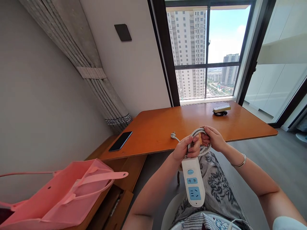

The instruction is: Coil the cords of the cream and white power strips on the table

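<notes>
White power strip (pixel 193 183) hanging long axis near-to-far, socket end toward the lap, top end pinched in the left hand (pixel 184 149), fingers wrapped tight round it just below the cord (pixel 200 132). Cord looped in a coil between both hands, right hand (pixel 214 138) closed on the right side of the loop, touching the left hand's fingertips. Plug (pixel 173 135) trailing left onto the near edge of the wooden table (pixel 240 126), apart from both hands, left hand nearer. Open tabletop beyond the hands; phone (pixel 120 141) well left near the table's edge, a second strip (pixel 221 109) far by the window (pixel 206 51). Pink bag (pixel 72 195) near left, well clear.
</notes>
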`<state>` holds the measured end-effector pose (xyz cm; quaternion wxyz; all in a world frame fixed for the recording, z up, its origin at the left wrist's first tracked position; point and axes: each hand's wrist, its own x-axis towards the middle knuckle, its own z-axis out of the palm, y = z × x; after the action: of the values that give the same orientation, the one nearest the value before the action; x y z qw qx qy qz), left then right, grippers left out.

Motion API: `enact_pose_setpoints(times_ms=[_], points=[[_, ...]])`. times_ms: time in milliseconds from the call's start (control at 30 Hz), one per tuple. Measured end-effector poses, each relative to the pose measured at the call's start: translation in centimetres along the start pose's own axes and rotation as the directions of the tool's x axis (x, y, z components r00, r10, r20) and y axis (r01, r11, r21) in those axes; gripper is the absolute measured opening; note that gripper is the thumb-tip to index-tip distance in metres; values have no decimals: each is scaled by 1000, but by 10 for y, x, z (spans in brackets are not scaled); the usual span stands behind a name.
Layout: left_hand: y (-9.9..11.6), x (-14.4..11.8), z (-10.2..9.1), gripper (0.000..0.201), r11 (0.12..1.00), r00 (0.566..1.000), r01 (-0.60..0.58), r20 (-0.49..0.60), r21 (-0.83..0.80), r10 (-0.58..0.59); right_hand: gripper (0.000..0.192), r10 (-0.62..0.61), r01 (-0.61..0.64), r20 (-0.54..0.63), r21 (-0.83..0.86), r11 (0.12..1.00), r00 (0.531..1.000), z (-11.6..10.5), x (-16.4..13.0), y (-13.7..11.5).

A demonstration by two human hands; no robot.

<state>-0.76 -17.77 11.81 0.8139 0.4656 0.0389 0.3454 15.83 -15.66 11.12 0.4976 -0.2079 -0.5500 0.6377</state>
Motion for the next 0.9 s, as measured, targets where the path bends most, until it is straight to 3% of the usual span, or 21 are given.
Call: enact_pose_setpoints(times_ms=[233,400,533,667,767,833,900], points=[[1,0,0,43,999,995,-35,-98,10,35,48,-8,8,-53,3,1000,999,-5,1,7],[15,-4,-1,46,975,929,-175,-304,138,210,49,10,-10,-7,-50,999,1000,-16,-3,29],[32,-10,13,46,905,886,-297,-266,304,379,41,-31,61,116,-266,962,993,-22,-12,58],[39,-13,18,46,743,774,-369,-257,558,578,39,-75,97,63,-527,844,995,-26,-20,77],[35,-11,9,48,623,693,-397,-225,674,685,33,-233,149,-25,-699,700,972,-30,-21,74],[30,-8,1,45,573,665,-423,-189,702,722,30,-337,208,-1,-785,584,942,-32,-20,64],[26,-7,-5,40,545,667,-433,-151,718,730,31,-372,271,96,-849,454,923,-32,-19,51]])
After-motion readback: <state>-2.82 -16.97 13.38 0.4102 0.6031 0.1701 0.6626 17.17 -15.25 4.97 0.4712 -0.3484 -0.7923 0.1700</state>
